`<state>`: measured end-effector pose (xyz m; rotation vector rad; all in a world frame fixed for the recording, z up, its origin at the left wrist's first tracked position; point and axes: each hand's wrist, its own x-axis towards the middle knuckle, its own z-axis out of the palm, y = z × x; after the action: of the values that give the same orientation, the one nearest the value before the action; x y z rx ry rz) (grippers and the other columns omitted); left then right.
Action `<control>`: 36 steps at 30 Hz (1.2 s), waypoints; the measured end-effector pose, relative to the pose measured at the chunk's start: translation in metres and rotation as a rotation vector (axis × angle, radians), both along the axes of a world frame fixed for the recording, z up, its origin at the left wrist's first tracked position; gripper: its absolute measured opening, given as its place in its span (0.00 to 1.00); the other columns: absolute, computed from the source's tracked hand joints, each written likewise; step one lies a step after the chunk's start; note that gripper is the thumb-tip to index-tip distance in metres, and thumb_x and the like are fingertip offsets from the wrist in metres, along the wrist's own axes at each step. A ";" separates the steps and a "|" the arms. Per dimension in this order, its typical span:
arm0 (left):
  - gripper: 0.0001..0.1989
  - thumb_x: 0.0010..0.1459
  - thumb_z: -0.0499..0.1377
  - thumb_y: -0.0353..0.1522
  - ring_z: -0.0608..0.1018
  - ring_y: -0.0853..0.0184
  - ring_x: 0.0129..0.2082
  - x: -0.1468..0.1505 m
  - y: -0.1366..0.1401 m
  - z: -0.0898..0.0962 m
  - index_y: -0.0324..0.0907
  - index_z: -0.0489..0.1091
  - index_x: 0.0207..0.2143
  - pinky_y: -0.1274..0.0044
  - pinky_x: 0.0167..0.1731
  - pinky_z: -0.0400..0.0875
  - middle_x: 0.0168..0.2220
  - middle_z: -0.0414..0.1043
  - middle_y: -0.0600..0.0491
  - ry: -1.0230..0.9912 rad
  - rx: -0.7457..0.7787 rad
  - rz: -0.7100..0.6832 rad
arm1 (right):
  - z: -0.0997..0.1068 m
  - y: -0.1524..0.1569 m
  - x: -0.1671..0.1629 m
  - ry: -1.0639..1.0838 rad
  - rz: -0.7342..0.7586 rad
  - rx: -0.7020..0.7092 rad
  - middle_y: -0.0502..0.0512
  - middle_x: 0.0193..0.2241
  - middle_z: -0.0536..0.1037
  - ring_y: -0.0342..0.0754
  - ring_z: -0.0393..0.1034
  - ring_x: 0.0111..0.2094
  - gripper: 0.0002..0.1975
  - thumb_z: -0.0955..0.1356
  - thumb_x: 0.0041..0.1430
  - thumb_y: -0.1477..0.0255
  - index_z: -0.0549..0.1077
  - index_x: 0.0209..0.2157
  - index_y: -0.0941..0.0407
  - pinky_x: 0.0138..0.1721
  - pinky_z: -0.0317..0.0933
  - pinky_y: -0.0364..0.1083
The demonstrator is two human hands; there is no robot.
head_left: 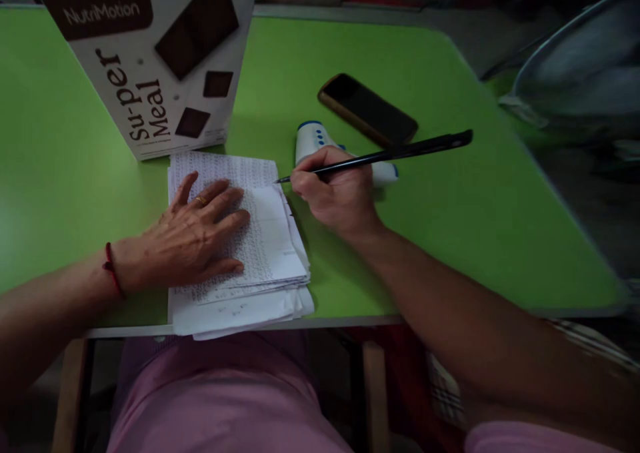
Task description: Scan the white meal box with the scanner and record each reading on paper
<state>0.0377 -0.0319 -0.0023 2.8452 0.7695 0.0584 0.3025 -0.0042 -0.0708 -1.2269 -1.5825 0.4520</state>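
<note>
My left hand (200, 230) lies flat with fingers spread on a stack of paper sheets (273, 233) at the near edge of the table. Rows of small handwriting cover much of the top sheet, while its right side is mostly blank. In my right hand (340, 193) is a black pen (395, 154), gripped near its point. The pen tip is at the right edge of the upper sheet; whether it touches the paper I cannot tell. Partly hidden behind my right hand is a white and blue handheld device (310, 140), which looks like an infrared thermometer.
A tall white box (165, 60) printed "NutriMotion Su-per Meal" stands just behind the papers. A dark phone (370, 110) in a brown case lies beyond my right hand. The green table (465, 226) ends on the right, near a pale translucent bag-like object (580, 66).
</note>
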 end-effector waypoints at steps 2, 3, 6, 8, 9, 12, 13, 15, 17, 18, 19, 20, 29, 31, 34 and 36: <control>0.26 0.67 0.61 0.46 0.60 0.41 0.71 0.000 0.000 0.000 0.39 0.67 0.60 0.40 0.68 0.45 0.68 0.61 0.35 -0.008 -0.007 0.003 | -0.001 0.001 0.000 0.010 0.005 -0.019 0.48 0.20 0.73 0.47 0.66 0.21 0.07 0.71 0.56 0.69 0.72 0.26 0.48 0.22 0.62 0.49; 0.26 0.68 0.61 0.46 0.60 0.40 0.70 0.000 0.000 0.000 0.39 0.67 0.60 0.40 0.68 0.45 0.67 0.61 0.35 -0.012 -0.006 0.004 | -0.002 0.001 0.000 0.016 0.007 -0.023 0.48 0.19 0.73 0.47 0.66 0.20 0.07 0.71 0.57 0.69 0.72 0.26 0.48 0.22 0.62 0.49; 0.27 0.68 0.61 0.46 0.59 0.40 0.71 -0.001 -0.001 -0.001 0.38 0.66 0.60 0.40 0.67 0.45 0.68 0.61 0.34 -0.006 0.005 0.003 | -0.002 0.002 0.000 0.029 0.003 -0.028 0.48 0.19 0.73 0.47 0.66 0.20 0.07 0.71 0.56 0.69 0.72 0.25 0.48 0.22 0.62 0.48; 0.27 0.68 0.61 0.46 0.59 0.41 0.71 -0.001 0.000 -0.001 0.37 0.66 0.60 0.40 0.68 0.45 0.68 0.61 0.33 0.001 0.011 -0.001 | 0.000 0.001 -0.001 0.036 -0.001 -0.030 0.48 0.19 0.73 0.47 0.66 0.21 0.07 0.71 0.55 0.71 0.72 0.25 0.48 0.22 0.63 0.48; 0.27 0.68 0.61 0.46 0.59 0.41 0.71 -0.001 0.000 -0.001 0.37 0.66 0.60 0.40 0.68 0.45 0.68 0.61 0.33 0.001 0.012 -0.002 | 0.001 0.001 -0.001 0.040 -0.004 -0.030 0.48 0.19 0.73 0.47 0.66 0.21 0.07 0.71 0.55 0.71 0.72 0.25 0.48 0.23 0.63 0.49; 0.28 0.68 0.61 0.47 0.59 0.41 0.71 0.000 0.000 -0.001 0.37 0.66 0.60 0.41 0.68 0.44 0.67 0.61 0.33 -0.005 0.006 -0.002 | 0.002 0.001 -0.001 0.059 -0.008 -0.037 0.47 0.19 0.71 0.47 0.66 0.21 0.07 0.71 0.54 0.72 0.71 0.25 0.49 0.23 0.63 0.49; 0.28 0.67 0.61 0.47 0.59 0.41 0.71 0.000 0.000 -0.001 0.38 0.66 0.60 0.41 0.68 0.45 0.67 0.61 0.33 -0.002 0.004 0.000 | 0.001 0.001 -0.001 0.064 -0.007 -0.042 0.47 0.18 0.71 0.46 0.66 0.20 0.07 0.71 0.54 0.72 0.71 0.25 0.49 0.23 0.62 0.49; 0.27 0.68 0.61 0.46 0.59 0.41 0.71 0.000 0.000 -0.001 0.38 0.66 0.60 0.41 0.68 0.45 0.68 0.61 0.34 0.006 0.002 0.004 | 0.000 0.002 -0.001 0.070 -0.005 -0.053 0.46 0.18 0.70 0.46 0.65 0.20 0.07 0.71 0.54 0.72 0.71 0.25 0.49 0.23 0.62 0.49; 0.27 0.68 0.61 0.46 0.59 0.42 0.71 0.000 0.000 -0.001 0.39 0.66 0.60 0.41 0.68 0.45 0.68 0.61 0.35 0.009 0.005 0.006 | -0.002 0.002 -0.001 0.069 -0.007 -0.049 0.47 0.18 0.71 0.46 0.65 0.20 0.07 0.71 0.55 0.71 0.70 0.25 0.49 0.23 0.62 0.48; 0.27 0.68 0.60 0.47 0.59 0.42 0.71 0.000 0.000 -0.001 0.39 0.66 0.60 0.41 0.68 0.45 0.68 0.61 0.35 0.011 0.006 0.007 | -0.003 0.002 -0.001 0.068 -0.009 -0.043 0.47 0.18 0.71 0.46 0.65 0.20 0.07 0.71 0.55 0.71 0.70 0.25 0.49 0.22 0.62 0.48; 0.27 0.68 0.60 0.47 0.59 0.42 0.71 0.000 0.000 -0.001 0.39 0.66 0.60 0.41 0.68 0.46 0.68 0.61 0.35 0.011 0.009 0.008 | -0.003 0.002 -0.002 0.067 -0.012 -0.035 0.47 0.19 0.71 0.46 0.64 0.20 0.06 0.70 0.55 0.70 0.70 0.25 0.49 0.22 0.61 0.48; 0.27 0.68 0.60 0.47 0.59 0.42 0.71 0.000 0.000 -0.001 0.39 0.66 0.60 0.41 0.68 0.45 0.68 0.61 0.34 0.012 0.013 0.008 | -0.004 0.002 -0.002 0.067 -0.015 -0.025 0.47 0.19 0.71 0.46 0.64 0.20 0.06 0.70 0.55 0.70 0.70 0.25 0.49 0.22 0.61 0.48; 0.46 0.57 0.64 0.59 0.55 0.34 0.72 -0.001 -0.003 0.000 0.34 0.63 0.64 0.40 0.68 0.41 0.69 0.56 0.29 0.012 -0.051 0.001 | 0.000 0.002 -0.003 0.040 -0.014 -0.042 0.47 0.18 0.68 0.45 0.61 0.20 0.08 0.70 0.55 0.66 0.69 0.24 0.48 0.22 0.60 0.48; 0.50 0.54 0.65 0.61 0.54 0.33 0.72 -0.001 -0.004 0.000 0.34 0.62 0.65 0.40 0.68 0.41 0.70 0.54 0.29 0.022 -0.056 0.004 | 0.000 0.002 -0.002 0.037 -0.009 -0.041 0.47 0.18 0.68 0.45 0.62 0.20 0.07 0.70 0.55 0.67 0.69 0.25 0.48 0.22 0.60 0.49; 0.53 0.52 0.66 0.61 0.53 0.33 0.72 -0.002 -0.005 0.000 0.33 0.60 0.67 0.40 0.68 0.41 0.71 0.52 0.28 0.045 -0.060 0.008 | 0.001 0.001 -0.001 0.035 0.005 -0.032 0.47 0.18 0.69 0.46 0.62 0.20 0.07 0.70 0.55 0.69 0.70 0.25 0.48 0.22 0.61 0.49; 0.54 0.52 0.66 0.61 0.52 0.32 0.72 -0.001 -0.005 0.000 0.33 0.59 0.67 0.39 0.68 0.42 0.71 0.52 0.28 0.046 -0.066 0.009 | 0.002 0.000 -0.001 0.030 0.014 -0.023 0.48 0.19 0.69 0.46 0.62 0.19 0.07 0.71 0.55 0.69 0.70 0.25 0.48 0.22 0.62 0.49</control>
<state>0.0365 -0.0371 -0.0028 2.7902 0.7779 -0.0300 0.3011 -0.0038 -0.0687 -1.2215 -1.5651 0.4973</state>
